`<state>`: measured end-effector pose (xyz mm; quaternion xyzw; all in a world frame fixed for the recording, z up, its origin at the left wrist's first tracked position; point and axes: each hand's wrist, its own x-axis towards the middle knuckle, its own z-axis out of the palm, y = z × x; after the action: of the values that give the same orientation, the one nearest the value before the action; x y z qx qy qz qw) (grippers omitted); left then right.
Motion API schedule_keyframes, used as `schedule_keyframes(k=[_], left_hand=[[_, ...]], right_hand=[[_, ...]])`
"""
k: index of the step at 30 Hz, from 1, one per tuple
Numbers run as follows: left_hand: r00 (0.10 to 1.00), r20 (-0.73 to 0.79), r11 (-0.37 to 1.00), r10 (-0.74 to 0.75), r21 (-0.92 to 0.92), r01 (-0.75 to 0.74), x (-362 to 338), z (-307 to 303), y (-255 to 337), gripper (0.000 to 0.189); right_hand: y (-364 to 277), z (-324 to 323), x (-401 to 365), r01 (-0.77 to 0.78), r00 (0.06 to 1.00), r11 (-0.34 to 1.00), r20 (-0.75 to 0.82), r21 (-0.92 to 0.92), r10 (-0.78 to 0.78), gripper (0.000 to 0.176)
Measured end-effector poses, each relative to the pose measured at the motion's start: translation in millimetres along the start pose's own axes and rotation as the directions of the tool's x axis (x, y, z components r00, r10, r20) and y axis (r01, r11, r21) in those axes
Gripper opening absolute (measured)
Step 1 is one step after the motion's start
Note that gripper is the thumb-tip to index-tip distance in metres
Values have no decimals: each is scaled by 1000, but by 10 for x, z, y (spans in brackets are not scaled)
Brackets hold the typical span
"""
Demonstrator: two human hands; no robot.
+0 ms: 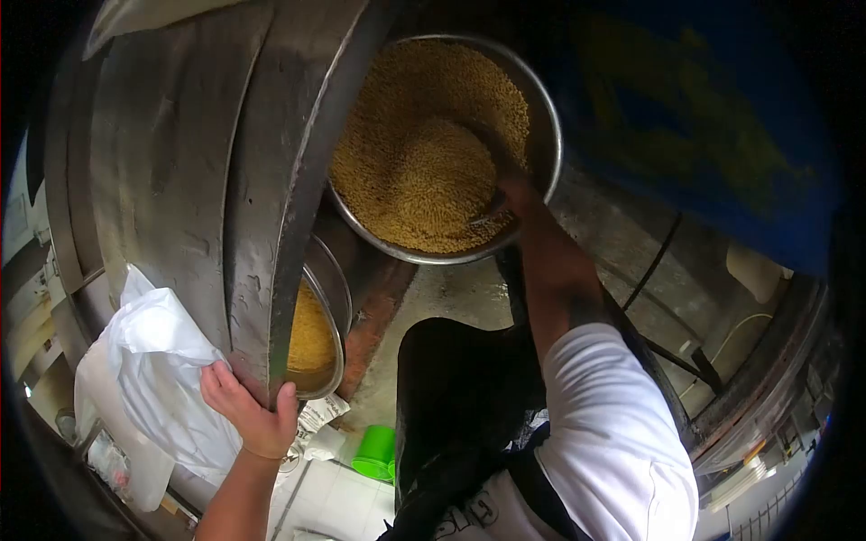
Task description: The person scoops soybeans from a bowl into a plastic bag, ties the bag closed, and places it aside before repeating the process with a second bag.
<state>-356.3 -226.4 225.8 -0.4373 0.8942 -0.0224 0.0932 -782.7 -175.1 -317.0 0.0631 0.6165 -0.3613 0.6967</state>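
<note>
View: head camera, looking down
Left hand point(248, 415): at the near end of the dark metal worktop point(194, 180), its thumb and fingers spread well apart; the thumb lies at the edge, the fingers rest beside it at the border of the white plastic bag point(162, 347)
Right hand point(514, 191): inside the right part of the large metal bowl point(558, 135), among the yellow grains point(388, 99); it is in shadow, so how far its fingers are closed, and whether they grip anything, I cannot tell
Large metal bowl: beyond the person's legs, partly hidden by the worktop's edge; the grains rise in a rounded mound just left of the right hand
Smaller metal bowl point(337, 361): below the large one in the view, partly covered by the worktop, with yellow contents point(308, 334)
Green container point(375, 451): near the pale tiled floor point(334, 500), right of the left hand
Right sleeve point(609, 397): white, ending above the elbow
</note>
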Motion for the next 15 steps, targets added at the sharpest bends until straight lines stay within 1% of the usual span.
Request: schedule_keyframes(k=[1, 2, 3, 4, 6, 7, 8, 9, 10, 12, 13, 15], left_hand=[[1000, -10, 1000, 5, 7, -5, 0, 20, 18, 95], [1000, -9, 1000, 5, 10, -5, -20, 26, 38, 95], [1000, -16, 1000, 2, 12, -2, -12, 43, 42, 97], [1000, -21, 1000, 3, 21, -3, 3, 29, 16, 99], [1000, -28, 999, -2, 32, 2, 11, 30, 16, 99], [999, -33, 999, -13, 29, 13, 11, 39, 30, 98], [999, -37, 999, -11, 32, 12, 24, 32, 34, 99], [999, -41, 1000, -13, 22, 14, 31, 40, 33, 99], [999, -51, 1000, -9, 21, 10, 33, 45, 31, 98], [996, -78, 999, -35, 0, 35, 44, 26, 55, 98], [995, -94, 999, -43, -10, 43, 44, 13, 62, 98], [991, -119, 998, -59, -2, 60, 50, 4, 69, 96]], right_hand=[[385, 36, 401, 151, 988, 970, 41, -189, -146, 56], [761, 66, 796, 300, 953, 875, 82, -380, -291, 55], [1109, 101, 1156, 420, 896, 732, 119, -537, -427, 54], [995, 183, 1069, 429, 892, 735, 121, -524, -435, 54], [725, 272, 722, 224, 975, 901, 70, -373, -213, 53], [437, 350, 235, 142, 990, 969, 11, -200, -143, 50], [103, 446, -316, 71, 996, 998, -49, -1, -71, 48], [-243, 545, -884, 20, 994, 981, -108, 195, 2, 46], [-221, 480, -936, 29, 993, 982, -116, 186, -8, 46], [-63, 288, -879, 63, 992, 989, -113, 133, -48, 32], [34, 227, -878, 78, 991, 990, -117, 119, -65, 32], [192, 119, -1092, 143, 973, 958, -214, 247, -90, 21]])
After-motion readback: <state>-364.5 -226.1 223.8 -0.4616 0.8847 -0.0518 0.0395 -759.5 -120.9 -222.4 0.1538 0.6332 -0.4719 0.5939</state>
